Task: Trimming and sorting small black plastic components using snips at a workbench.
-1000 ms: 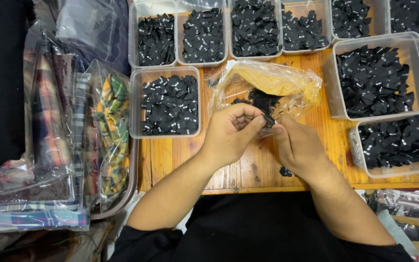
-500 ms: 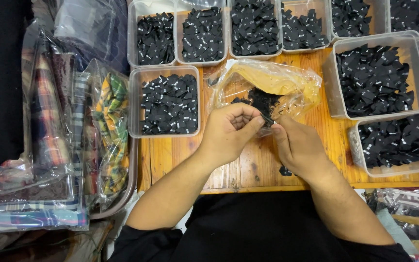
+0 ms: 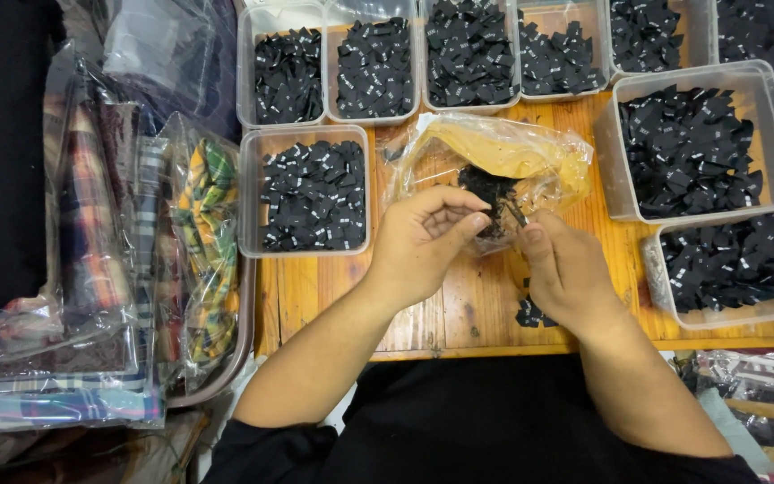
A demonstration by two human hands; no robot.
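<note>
Head view, looking down on a work surface:
- Wooden table (image 3: pixel 459 309), plank top, mostly covered.
- Bagged plaid fabrics (image 3: pixel 91 260), stacked at its left edge.
- Clear plastic tubs (image 3: pixel 311 193), filled with small black labels, lining the back and right.
- Clear plastic bag (image 3: pixel 503 157), crumpled mid-table, black labels inside.
- Left hand (image 3: pixel 423 237) and right hand (image 3: pixel 562 269), fingertips pinching one black label (image 3: pixel 514 213) at the bag's mouth.
</note>
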